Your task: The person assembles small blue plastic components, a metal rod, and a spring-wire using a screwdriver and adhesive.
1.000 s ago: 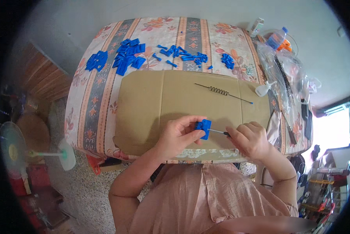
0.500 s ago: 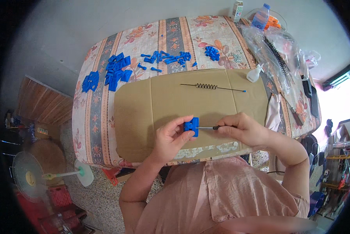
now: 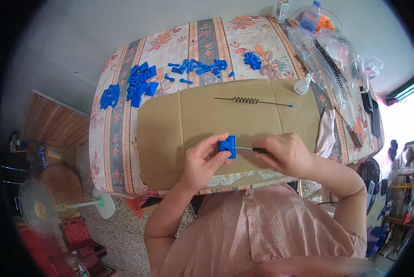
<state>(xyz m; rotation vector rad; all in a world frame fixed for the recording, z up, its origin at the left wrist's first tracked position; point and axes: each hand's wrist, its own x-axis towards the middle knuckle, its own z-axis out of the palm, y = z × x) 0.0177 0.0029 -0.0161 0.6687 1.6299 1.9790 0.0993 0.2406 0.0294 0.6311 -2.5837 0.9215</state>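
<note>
Between the thumb and fingers of my left hand (image 3: 204,159) is a small blue plastic part (image 3: 227,147), held above the cardboard sheet (image 3: 163,134). My right hand (image 3: 287,154) grips the dark handle of a screwdriver (image 3: 244,148). Its metal shaft points left, with the tip against the right side of the blue part; I cannot make out a screw there. Beyond both hands, a dark coil spring with long straight ends (image 3: 247,100) lies on the cardboard, a small blue piece on its right end.
On the flowered tablecloth (image 3: 170,39) lie piles of blue plastic parts (image 3: 141,83) and small screws (image 3: 280,66). A white dropper bottle (image 3: 302,86) stands at the cardboard's far right corner. Farther right are plastic bags with springs (image 3: 329,60), a water bottle (image 3: 310,17) and a long tool (image 3: 353,134).
My right hand has turned around the screwdriver handle, its knuckles now higher. The blue part has tilted slightly in my left hand. The whole view has shifted a little.
</note>
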